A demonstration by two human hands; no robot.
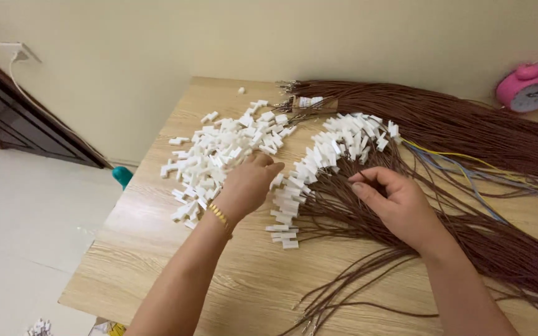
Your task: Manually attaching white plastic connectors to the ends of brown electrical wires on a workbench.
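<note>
Across a pale wood-grain counter (pixel 238 286) set against a cream wall, the largest thing is a broad sheaf of brown wires (pixel 468 124) sweeping from the far middle to the right edge, with a second fan of brown wires (pixel 368 224) spreading toward the near edge. A few blue and yellow wires (pixel 462 165) run between the two. Next in size is a loose heap of white plastic connectors (pixel 219 152) left of centre, and beside it a curved row of connectors already fitted on wire ends (pixel 319 162).

Both hands work at that spot. The left hand (pixel 247 183) rests curled over the edge of the loose heap, fingers bent down onto the white pieces; whether it grips one I cannot tell. The right hand (pixel 396 202) lies on the near fan of wires, thumb and fingertips pinched together on a brown strand.

A pink alarm clock (pixel 527 87) stands at the far right corner. A thin gold bracelet (pixel 219 216) circles the left wrist.
</note>
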